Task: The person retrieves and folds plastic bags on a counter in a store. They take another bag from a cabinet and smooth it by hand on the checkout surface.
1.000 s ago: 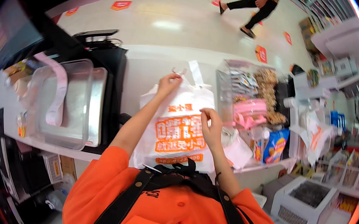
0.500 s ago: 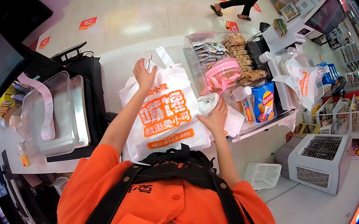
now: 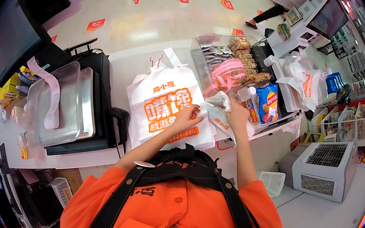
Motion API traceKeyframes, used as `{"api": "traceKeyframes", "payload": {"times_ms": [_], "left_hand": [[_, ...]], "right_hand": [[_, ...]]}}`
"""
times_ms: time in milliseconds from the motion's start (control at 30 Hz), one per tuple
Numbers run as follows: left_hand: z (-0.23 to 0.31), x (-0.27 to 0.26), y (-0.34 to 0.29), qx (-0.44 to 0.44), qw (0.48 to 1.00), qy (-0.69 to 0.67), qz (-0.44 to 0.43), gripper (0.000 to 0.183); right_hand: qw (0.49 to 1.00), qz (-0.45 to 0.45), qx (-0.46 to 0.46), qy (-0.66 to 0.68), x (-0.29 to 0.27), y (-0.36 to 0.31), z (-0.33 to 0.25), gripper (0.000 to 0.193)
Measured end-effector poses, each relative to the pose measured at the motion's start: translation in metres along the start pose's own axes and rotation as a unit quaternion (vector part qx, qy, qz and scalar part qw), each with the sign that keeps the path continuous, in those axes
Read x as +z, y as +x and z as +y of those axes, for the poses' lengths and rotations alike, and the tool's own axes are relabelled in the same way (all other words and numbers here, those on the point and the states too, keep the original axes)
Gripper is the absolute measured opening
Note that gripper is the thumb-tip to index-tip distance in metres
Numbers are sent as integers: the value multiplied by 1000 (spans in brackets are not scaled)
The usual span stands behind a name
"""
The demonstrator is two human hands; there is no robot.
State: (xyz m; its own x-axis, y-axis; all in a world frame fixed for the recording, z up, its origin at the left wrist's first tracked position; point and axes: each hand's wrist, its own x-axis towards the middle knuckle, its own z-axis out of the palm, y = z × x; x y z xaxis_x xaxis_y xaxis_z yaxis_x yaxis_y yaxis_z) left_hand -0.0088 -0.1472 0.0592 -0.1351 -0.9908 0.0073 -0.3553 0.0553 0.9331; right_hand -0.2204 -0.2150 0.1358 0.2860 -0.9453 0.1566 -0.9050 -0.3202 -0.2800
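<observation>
A layered bundle of flat white carrier bags (image 3: 140, 109) with orange printing lies on the counter before me. A thin red tie (image 3: 155, 59) sticks out at its top. My left hand (image 3: 186, 118) is over the bundle's right side, fingers half curled and apart, with nothing visible in them. Just right of the bundle, my right hand (image 3: 237, 117) is closed on the bunched top of another white plastic bag (image 3: 218, 118), which hangs down toward the counter's near edge. Part of that bag is hidden behind my fingers.
A clear bin (image 3: 197, 52) with packaged snacks and a pink ribbon (image 3: 228, 72) stands beyond my right hand. Beside it are a bottle (image 3: 244, 94) and a blue snack bag (image 3: 268, 104). Clear and metal trays (image 3: 87, 107) sit at left. Someone's leg (image 3: 269, 15) shows across the floor.
My left hand has left the bundle's top and come down to its right side. My right hand now lifts the white plastic bag's bunched top. The walking person has moved right.
</observation>
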Motion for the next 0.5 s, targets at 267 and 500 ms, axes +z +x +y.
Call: {"api": "traceKeyframes", "payload": {"times_ms": [267, 500], "left_hand": [[38, 18, -3, -35, 988, -151, 5, 94], [17, 2, -26, -85, 944, -317, 28, 95]], "right_hand": [[996, 61, -41, 52, -157, -18, -32, 40], [948, 135, -14, 289, -214, -16, -81, 25]]}}
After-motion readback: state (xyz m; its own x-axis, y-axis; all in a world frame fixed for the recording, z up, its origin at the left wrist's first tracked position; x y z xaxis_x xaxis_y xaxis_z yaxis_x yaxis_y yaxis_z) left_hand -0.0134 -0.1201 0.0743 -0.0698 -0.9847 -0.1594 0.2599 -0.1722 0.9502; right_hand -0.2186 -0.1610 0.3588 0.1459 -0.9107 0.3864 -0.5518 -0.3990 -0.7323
